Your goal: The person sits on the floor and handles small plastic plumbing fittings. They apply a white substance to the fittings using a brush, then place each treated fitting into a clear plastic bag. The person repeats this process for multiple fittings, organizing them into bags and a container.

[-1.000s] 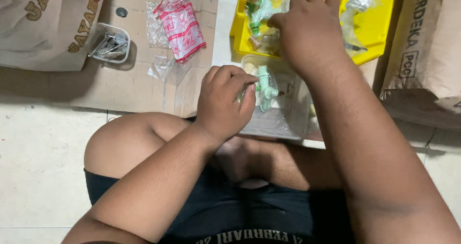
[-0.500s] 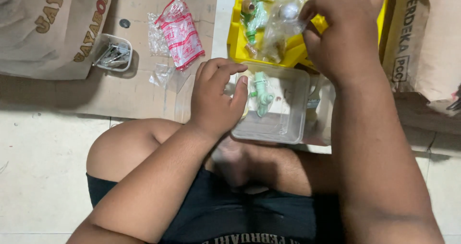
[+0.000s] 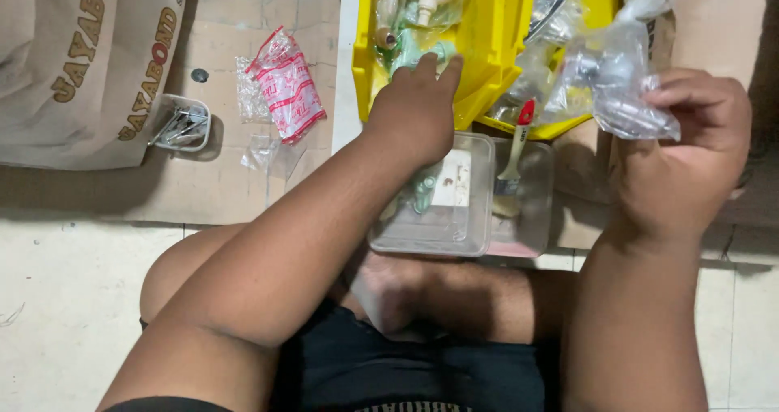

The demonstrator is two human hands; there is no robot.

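Half a second ago the left hand point(image 3: 414, 112) sat low over the clear plastic box point(image 3: 438, 209), and now it has gone up to the yellow bin point(image 3: 487, 47), while the right hand point(image 3: 686, 156) has come away from that bin with a clear plastic bag point(image 3: 617, 79). That right hand pinches the bag near one end, thumb and fingers pressed together on it, and something grey shows inside, too crinkly to make out. The bag lies mostly sideways, its long way running left to right, with a twisted tip poking up toward the top right. It hangs in the air just right of the bin and above a second clear box point(image 3: 531, 193) with a red-handled brush point(image 3: 515, 152) in it. The left hand is stretched out with fingers close together, tips touching pale green bits at the bin's front edge; I cannot tell if it grips one. To do this well, I think the bag should be held firmly so it does not slip, and the left fingers should close on only one small part. A red and white packet point(image 3: 286, 83) and a little tub of metal bits point(image 3: 180, 124) lie on the cardboard point(image 3: 227, 193) far to the left.
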